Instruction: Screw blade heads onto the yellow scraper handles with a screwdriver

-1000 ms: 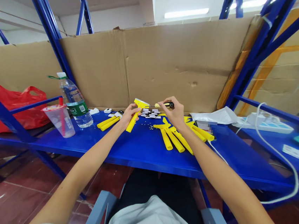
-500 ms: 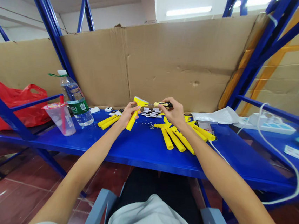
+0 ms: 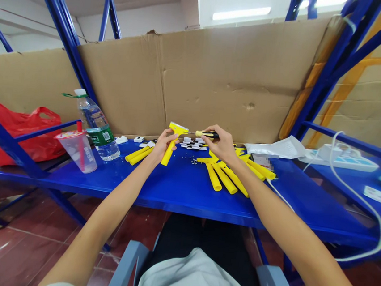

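little has moved: left hand (image 3: 162,145) still grips yellow scraper (image 3: 173,142) upright near tabletop (image 3: 172,190) rear edge; right hand (image 3: 221,144) fingers closed on screwdriver (image 3: 202,134), lying level, tip leftward at scraper head.

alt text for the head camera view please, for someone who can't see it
A person's left hand holds a yellow plastic scraper upright on a blue metal shelf while the right hand holds a yellow-and-black-handled screwdriver to its head. More yellow scraper handles, a clear plastic water bottle and brown cardboard surround them.
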`<action>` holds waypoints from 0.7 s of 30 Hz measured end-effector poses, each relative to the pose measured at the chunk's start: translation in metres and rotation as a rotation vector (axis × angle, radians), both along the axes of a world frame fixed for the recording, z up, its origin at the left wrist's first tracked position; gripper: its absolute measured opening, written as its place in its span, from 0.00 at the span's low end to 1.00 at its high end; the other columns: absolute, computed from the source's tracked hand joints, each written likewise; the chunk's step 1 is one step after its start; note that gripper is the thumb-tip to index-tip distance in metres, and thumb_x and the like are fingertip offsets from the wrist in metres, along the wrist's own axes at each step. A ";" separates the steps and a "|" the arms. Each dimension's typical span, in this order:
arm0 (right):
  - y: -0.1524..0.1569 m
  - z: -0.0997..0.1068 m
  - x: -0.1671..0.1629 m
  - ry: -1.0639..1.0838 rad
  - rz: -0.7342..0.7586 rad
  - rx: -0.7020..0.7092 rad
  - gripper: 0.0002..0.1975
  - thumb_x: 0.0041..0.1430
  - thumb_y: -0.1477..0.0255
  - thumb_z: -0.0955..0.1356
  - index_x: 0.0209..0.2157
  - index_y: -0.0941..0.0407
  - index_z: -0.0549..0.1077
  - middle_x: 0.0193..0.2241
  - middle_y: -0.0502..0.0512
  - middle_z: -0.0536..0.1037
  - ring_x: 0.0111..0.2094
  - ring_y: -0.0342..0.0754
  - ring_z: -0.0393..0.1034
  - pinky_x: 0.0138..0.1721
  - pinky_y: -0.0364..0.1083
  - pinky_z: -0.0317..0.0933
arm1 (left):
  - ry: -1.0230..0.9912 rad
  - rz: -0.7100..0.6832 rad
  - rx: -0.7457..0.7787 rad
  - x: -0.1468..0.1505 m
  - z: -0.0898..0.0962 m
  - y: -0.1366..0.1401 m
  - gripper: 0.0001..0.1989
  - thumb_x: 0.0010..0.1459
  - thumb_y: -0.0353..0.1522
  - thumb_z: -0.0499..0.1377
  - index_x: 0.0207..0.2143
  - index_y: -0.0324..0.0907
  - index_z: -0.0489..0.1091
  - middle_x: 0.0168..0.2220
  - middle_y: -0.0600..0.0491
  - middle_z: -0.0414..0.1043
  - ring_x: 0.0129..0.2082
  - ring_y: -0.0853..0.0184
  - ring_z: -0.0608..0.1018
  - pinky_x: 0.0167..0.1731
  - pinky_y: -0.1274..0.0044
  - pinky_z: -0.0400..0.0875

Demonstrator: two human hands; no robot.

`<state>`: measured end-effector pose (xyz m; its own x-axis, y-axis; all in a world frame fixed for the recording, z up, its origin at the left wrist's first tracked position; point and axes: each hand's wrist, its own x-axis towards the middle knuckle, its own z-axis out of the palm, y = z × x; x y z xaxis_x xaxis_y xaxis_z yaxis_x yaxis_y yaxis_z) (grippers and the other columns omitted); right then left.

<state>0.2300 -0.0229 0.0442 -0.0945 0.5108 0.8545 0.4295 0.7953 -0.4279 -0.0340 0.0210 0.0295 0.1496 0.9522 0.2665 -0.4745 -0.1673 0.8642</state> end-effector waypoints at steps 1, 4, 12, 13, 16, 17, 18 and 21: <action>0.001 -0.001 0.000 0.005 -0.014 0.000 0.20 0.67 0.48 0.72 0.41 0.51 0.76 0.37 0.56 0.84 0.33 0.52 0.77 0.34 0.50 0.71 | 0.008 -0.003 -0.004 0.000 0.000 0.000 0.32 0.44 0.29 0.79 0.46 0.46 0.65 0.41 0.54 0.79 0.26 0.74 0.78 0.17 0.85 0.62; 0.005 -0.004 0.001 0.035 -0.053 -0.016 0.22 0.66 0.46 0.73 0.39 0.51 0.76 0.31 0.52 0.82 0.28 0.50 0.74 0.33 0.49 0.69 | 0.025 -0.014 -0.011 0.002 -0.001 -0.001 0.32 0.43 0.29 0.80 0.45 0.46 0.65 0.40 0.55 0.79 0.26 0.74 0.78 0.16 0.85 0.62; 0.002 -0.003 0.000 0.020 0.029 -0.040 0.21 0.64 0.51 0.74 0.47 0.50 0.71 0.45 0.60 0.84 0.44 0.57 0.80 0.38 0.50 0.74 | 0.013 0.003 -0.020 0.000 -0.002 0.002 0.32 0.43 0.29 0.79 0.46 0.46 0.66 0.39 0.55 0.79 0.26 0.73 0.78 0.16 0.85 0.63; 0.002 -0.002 0.000 0.014 0.063 -0.048 0.21 0.64 0.51 0.74 0.48 0.50 0.70 0.47 0.60 0.84 0.46 0.57 0.80 0.38 0.51 0.74 | 0.015 0.003 -0.024 0.000 -0.002 0.002 0.32 0.43 0.29 0.79 0.46 0.46 0.66 0.39 0.55 0.78 0.26 0.73 0.78 0.16 0.85 0.63; 0.002 -0.002 0.000 0.003 0.061 -0.062 0.19 0.65 0.51 0.73 0.44 0.50 0.72 0.43 0.57 0.85 0.41 0.55 0.80 0.39 0.51 0.75 | 0.021 -0.005 -0.033 0.000 -0.003 0.002 0.32 0.43 0.28 0.80 0.46 0.46 0.66 0.39 0.55 0.78 0.25 0.73 0.78 0.16 0.85 0.63; 0.003 -0.003 0.000 0.002 0.032 -0.059 0.19 0.65 0.50 0.73 0.43 0.50 0.73 0.40 0.56 0.85 0.37 0.54 0.80 0.38 0.51 0.74 | 0.021 -0.007 -0.034 0.001 -0.003 0.002 0.33 0.43 0.28 0.80 0.46 0.46 0.66 0.39 0.56 0.78 0.25 0.73 0.78 0.16 0.85 0.63; 0.003 -0.003 0.000 0.004 0.001 -0.056 0.19 0.65 0.49 0.74 0.41 0.50 0.73 0.37 0.54 0.84 0.33 0.53 0.78 0.36 0.50 0.73 | 0.023 -0.012 -0.033 0.001 -0.003 0.001 0.33 0.43 0.29 0.80 0.46 0.46 0.65 0.39 0.56 0.78 0.26 0.73 0.78 0.17 0.85 0.63; 0.005 -0.004 0.001 0.046 -0.058 -0.059 0.22 0.64 0.45 0.73 0.40 0.50 0.74 0.30 0.51 0.81 0.27 0.50 0.74 0.32 0.49 0.69 | 0.033 -0.030 -0.024 0.002 -0.003 -0.001 0.33 0.42 0.29 0.80 0.45 0.47 0.66 0.39 0.56 0.78 0.26 0.73 0.78 0.17 0.85 0.63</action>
<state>0.2312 -0.0176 0.0404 -0.0247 0.5642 0.8252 0.4526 0.7424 -0.4940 -0.0317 0.0197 0.0262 0.1863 0.9531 0.2384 -0.4503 -0.1329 0.8829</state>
